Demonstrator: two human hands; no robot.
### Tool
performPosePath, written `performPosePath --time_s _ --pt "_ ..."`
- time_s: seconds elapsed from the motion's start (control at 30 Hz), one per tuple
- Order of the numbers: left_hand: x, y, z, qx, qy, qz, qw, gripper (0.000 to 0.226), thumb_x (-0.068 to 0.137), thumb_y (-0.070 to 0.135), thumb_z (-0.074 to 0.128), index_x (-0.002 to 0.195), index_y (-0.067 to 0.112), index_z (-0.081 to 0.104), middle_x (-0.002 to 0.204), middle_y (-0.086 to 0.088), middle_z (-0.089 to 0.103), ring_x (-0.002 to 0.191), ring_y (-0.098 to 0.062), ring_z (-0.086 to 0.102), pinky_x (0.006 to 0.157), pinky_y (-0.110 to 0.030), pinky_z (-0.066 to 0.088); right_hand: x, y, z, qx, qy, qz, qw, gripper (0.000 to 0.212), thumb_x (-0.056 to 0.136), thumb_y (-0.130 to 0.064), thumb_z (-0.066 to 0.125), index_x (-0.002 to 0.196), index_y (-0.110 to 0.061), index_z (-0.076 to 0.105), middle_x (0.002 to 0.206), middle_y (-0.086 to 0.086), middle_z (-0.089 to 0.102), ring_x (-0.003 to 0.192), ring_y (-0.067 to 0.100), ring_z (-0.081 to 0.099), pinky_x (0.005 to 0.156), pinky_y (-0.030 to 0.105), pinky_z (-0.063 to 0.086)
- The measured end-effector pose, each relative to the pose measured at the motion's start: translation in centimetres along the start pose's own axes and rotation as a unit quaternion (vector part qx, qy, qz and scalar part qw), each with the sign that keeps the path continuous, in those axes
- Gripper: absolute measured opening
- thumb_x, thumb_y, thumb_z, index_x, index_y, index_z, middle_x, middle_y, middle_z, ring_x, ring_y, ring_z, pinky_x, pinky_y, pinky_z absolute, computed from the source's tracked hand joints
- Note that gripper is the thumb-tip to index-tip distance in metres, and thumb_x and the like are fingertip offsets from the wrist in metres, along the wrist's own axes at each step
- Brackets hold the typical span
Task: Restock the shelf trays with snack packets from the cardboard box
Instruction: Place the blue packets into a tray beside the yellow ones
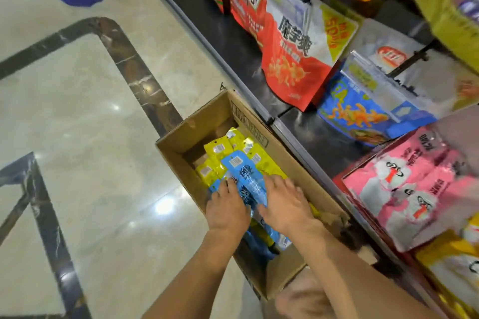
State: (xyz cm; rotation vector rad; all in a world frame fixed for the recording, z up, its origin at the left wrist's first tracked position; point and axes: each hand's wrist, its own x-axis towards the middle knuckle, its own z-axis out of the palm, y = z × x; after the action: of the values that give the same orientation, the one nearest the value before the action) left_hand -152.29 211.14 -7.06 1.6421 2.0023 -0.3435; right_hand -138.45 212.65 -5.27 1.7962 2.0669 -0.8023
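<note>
- Brown cardboard box (181, 142) sits open on the pale marble floor (103, 124), pushed against the dark shelf (298, 129); inside lie glossy blue snack packets (246, 176) on top of yellow snack packets (220, 150).
- The left hand (228, 207) is on the blue packets with its fingers (225, 186) bent over them; I cannot tell whether they actually pinch anything.
- The right hand (285, 204) lies flat on the pile, fingers (276, 184) straight and released, grasping nothing.
- Risk: the packets are slick and overlap loosely, so a bunch scooped between two palms could fan out and slide back into the box or onto the floor.
- Risk: blue and yellow are mixed, so a hasty grab may pick up both colours and land them in the wrong tray.
- Risk: the box walls are high and narrow, so a wide handful could catch the rim on the way up.
- Risk: the pink snack bags (414, 184) stand crowded at the shelf front, and a rising forearm may knock them.
</note>
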Motion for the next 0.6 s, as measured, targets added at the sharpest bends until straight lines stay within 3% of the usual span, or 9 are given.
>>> performPosePath --time_s 0.13,0.3,0.6 --pt "0.8 0.5 1.2 -0.056 -0.006 -0.011 0.998 0.092 0.092 0.045 0.064 0.158 0.013 0.009 0.164 -0.008 0.017 0.145 -0.033 0.034 0.111 -0.042 0.038 1.5 0.5 1.9 0.019 -0.034 0.02 0.999 0.085 0.093 -0.051 0.06 0.157 -0.018 0.016 0.152 0.005 0.035 0.137 0.029 0.035 0.109 0.045 0.04" --pt "1.1 1.1 2.1 -0.079 -0.008 -0.033 0.996 0.099 0.092 0.053 0.059 0.159 0.009 0.001 0.166 -0.01 0.007 0.148 -0.038 0.02 0.114 -0.043 0.033 2.4 1.5 3.2 0.046 -0.03 0.02 0.998 0.071 0.094 -0.04 0.061 0.153 -0.022 0.026 0.144 0.004 0.043 0.131 0.027 0.043 0.103 0.041 0.045" --pt "1.0 3.5 4.8 -0.083 0.033 -0.113 0.99 0.113 0.085 0.073 0.048 0.158 0.008 -0.008 0.167 -0.006 -0.005 0.133 -0.036 0.029 0.111 -0.044 0.03 2.7 3.8 1.9 0.194 -0.036 0.024 0.98 0.057 0.097 -0.033 0.06 0.15 -0.034 0.041 0.135 0.002 0.063 0.117 0.029 0.061 0.09 0.034 0.051"
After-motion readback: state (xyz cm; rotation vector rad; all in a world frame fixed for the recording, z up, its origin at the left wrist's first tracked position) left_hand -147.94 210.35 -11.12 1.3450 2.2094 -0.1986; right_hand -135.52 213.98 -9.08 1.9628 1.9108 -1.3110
